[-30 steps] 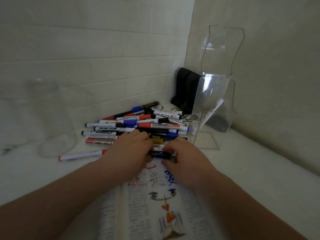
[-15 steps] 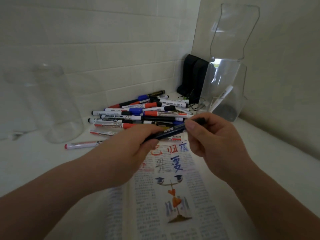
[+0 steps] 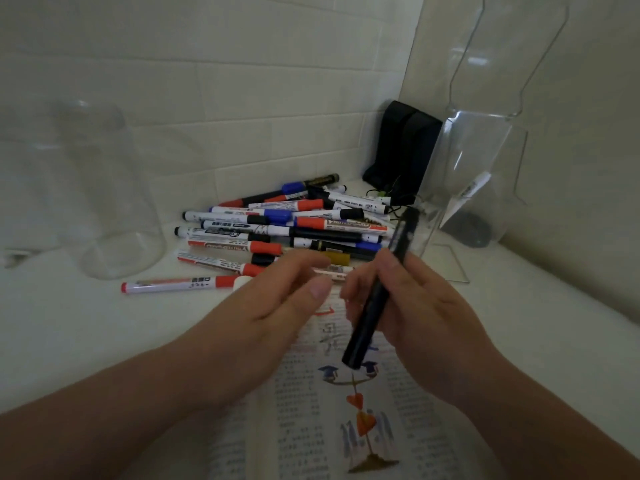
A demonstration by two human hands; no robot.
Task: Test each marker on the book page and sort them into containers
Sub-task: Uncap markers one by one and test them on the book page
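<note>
One slim black marker stands tilted in the right hand, fingers curled round its barrel, above the single open book. The left hand hovers beside it, fingers loose and holding nothing. Beyond, a heap of markers, more than a dozen and too overlapped to count, lies on the white desk between two clear containers: a rounded jar and an angular holder

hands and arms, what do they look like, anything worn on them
The left hand and right hand are bare. The left forearm and right forearm are also bare down to the frame's edge. No sleeves, gloves, rings, watch or bracelets show. The left thumbnail looks short and plain.
</note>
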